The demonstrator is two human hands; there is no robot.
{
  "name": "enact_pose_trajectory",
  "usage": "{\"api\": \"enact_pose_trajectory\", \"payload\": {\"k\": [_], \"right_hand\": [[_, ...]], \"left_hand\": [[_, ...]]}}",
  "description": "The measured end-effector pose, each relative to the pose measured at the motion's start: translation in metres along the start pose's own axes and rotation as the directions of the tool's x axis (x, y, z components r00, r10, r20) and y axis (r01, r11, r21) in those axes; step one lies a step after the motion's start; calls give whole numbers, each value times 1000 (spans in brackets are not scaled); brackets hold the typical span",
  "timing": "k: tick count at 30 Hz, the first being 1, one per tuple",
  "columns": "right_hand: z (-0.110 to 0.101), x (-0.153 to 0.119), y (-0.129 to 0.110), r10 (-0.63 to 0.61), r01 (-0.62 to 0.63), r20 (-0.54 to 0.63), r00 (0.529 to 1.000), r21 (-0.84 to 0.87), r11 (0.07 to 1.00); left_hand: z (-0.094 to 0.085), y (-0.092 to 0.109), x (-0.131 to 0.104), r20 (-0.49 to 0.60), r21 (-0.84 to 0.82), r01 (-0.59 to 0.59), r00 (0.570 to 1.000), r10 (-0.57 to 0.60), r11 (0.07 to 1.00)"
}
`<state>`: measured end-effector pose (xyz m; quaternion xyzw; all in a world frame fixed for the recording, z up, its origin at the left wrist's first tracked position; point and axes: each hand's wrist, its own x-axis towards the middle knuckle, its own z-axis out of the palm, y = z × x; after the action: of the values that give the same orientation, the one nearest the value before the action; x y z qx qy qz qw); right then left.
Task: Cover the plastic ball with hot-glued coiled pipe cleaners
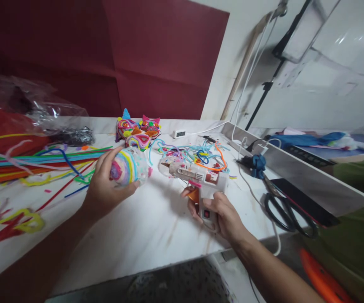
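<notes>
My left hand (pixel 104 181) is wrapped round a rounded clear plastic piece (pixel 128 167) covered in rings of pink, yellow, white and blue pipe cleaner. It is held above the white table (pixel 137 235). In my right hand (pixel 216 210) is a white hot glue gun (pixel 205 181), gripped by its handle, fingers around the orange trigger. The gun's nozzle points left towards the plastic piece, with a gap between them. Behind my left hand stand colourful pipe-cleaner animal faces (pixel 140 128).
Bundled pipe cleaners (pixel 43 164) lie at left beside a clear plastic bag (pixel 43 105). A tangle of pipe-cleaner scraps (pixel 197 153) sits behind the gun. Black-handled scissors (pixel 290 212) and a white cable (pixel 251 181) are at right, near a raised table edge (pixel 311 172).
</notes>
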<state>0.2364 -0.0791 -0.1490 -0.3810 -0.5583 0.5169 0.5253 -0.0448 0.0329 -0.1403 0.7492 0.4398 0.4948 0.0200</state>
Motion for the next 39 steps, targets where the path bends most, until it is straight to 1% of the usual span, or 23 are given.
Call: {"api": "enact_pose_trajectory", "payload": {"k": [3,5,6,7,8,9,10,11,13,16,20,22,24,26,28,29,30,32,34,36,39], "right_hand": [[-4,-2,5,-38,39,6,999,-131,991],[-7,-4,8,-98,91,-8,995,-316,944],[-7,-4,10,-139,132,16,990,-433,892],[-7,-5,11,-182,190,69,981,-549,814],[-6,-6,14,-204,248,144,968,-656,713],[-5,-7,16,-197,296,220,955,-735,610],[-3,-7,20,-163,325,281,946,-784,530],[0,-8,25,-126,338,317,940,-817,466],[4,-7,35,-86,354,347,934,-860,367],[8,-4,48,-98,398,386,917,-877,271],[11,1,51,-110,436,422,900,-871,227],[12,1,46,-114,465,451,885,-858,220],[10,0,36,-131,486,468,874,-843,232],[1,-1,23,-163,488,460,873,-831,267],[-15,2,8,-181,453,417,891,-847,280],[-26,6,2,-193,431,392,900,-868,247],[-38,12,-4,-165,374,345,924,-904,209],[-63,30,-12,-168,292,264,950,-941,172],[-86,54,-14,-162,216,192,968,-966,140],[-104,80,-9,-136,151,135,981,-982,112],[-117,113,2,-88,65,58,994,-994,84]], "left_hand": [[-2,0,1,1,0,-7,1000,7,1000],[-3,1,1,-6,9,4,1000,-4,1000],[-4,1,2,-17,15,12,1000,-12,1000],[-5,1,2,-32,21,20,999,-19,1000],[-5,0,3,-48,26,26,999,-25,999],[-5,0,3,-64,30,28,998,-26,999],[-5,-1,3,-77,34,27,997,-24,999],[-4,-3,3,-87,38,24,996,-21,999],[-2,-6,2,-103,47,15,995,-10,999],[1,-11,1,-118,47,-3,993,8,999],[1,-13,0,-93,36,4,996,-1,999],[1,-13,0,-84,35,10,996,-7,999],[1,-12,0,-89,29,11,996,-8,1000],[2,-12,0,-84,31,21,996,-18,999],[2,-12,0,-68,33,30,997,-27,999],[2,-12,0,-61,35,24,998,-22,999],[2,-11,0,-53,36,14,999,-12,999],[4,-10,-1,-45,38,-17,999,19,999],[6,-9,-3,-37,52,-50,998,52,997],[8,-9,-4,-18,69,-73,997,75,995],[9,-10,-7,29,83,-96,995,94,992]]}}
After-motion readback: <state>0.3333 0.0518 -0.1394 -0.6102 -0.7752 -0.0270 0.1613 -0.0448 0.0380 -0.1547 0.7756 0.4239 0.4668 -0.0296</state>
